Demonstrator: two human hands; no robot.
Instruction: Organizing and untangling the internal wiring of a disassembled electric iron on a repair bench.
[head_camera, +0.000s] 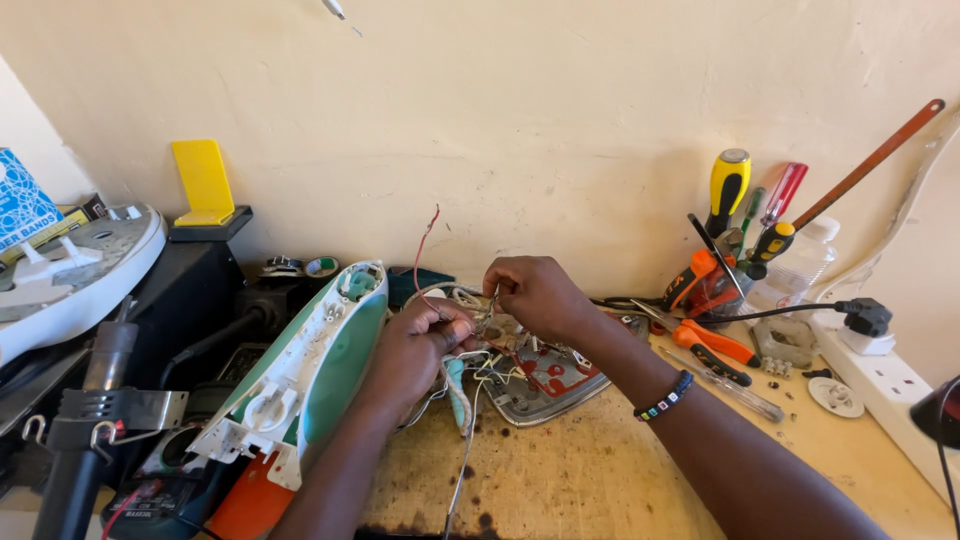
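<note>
An opened clothes iron lies on the wooden bench. Its metal soleplate (545, 385) with red parts and loose wiring rests flat in the middle. Its white and green plastic cover (305, 365) leans to the left. My left hand (415, 350) pinches a bundle of thin wires (470, 365) above the soleplate. My right hand (535, 292) is closed on wire ends just above it, fingertips nearly meeting the left hand's. A thin red wire (424, 245) sticks up between the cover and my hands.
Screwdrivers (728, 190) and pliers (712, 345) stand and lie at the right by the wall. A white power strip (885, 385) with a black plug runs along the right edge. A heat gun (85, 420) and dark equipment crowd the left. A yellow stand (203, 182) sits behind.
</note>
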